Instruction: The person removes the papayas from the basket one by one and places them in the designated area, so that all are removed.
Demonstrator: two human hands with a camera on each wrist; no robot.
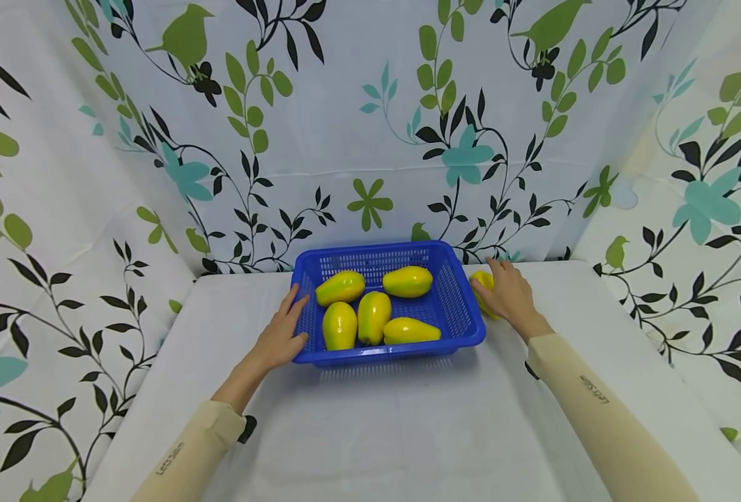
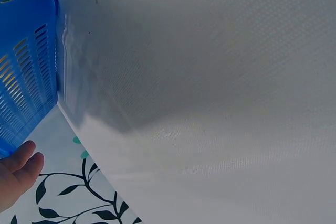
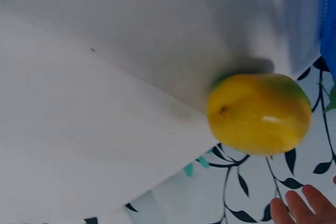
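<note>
A blue plastic basket [image 1: 379, 354] with slotted walls stands on the white table, holding several glossy yellow-green mangoes [image 1: 373, 317]. My left hand [image 1: 279, 337] rests at the basket's left side, its fingers spread along the rim. In the left wrist view, two fingertips [image 2: 29, 169] show by the basket's wall [image 2: 31, 66]. Just outside the basket's right side lies another mango [image 3: 260, 114]. My right hand [image 1: 509, 291] is over that fruit, partly hiding it in the head view. The right wrist view shows its fingers [image 3: 302, 208] extended and apart from the mango; the thumb is hidden.
The white table [image 1: 370, 432] reaches toward me and to both sides of the basket. Behind its far edge hangs a white curtain [image 1: 345, 125] printed with leaves, birds and flowers, which also covers both sides.
</note>
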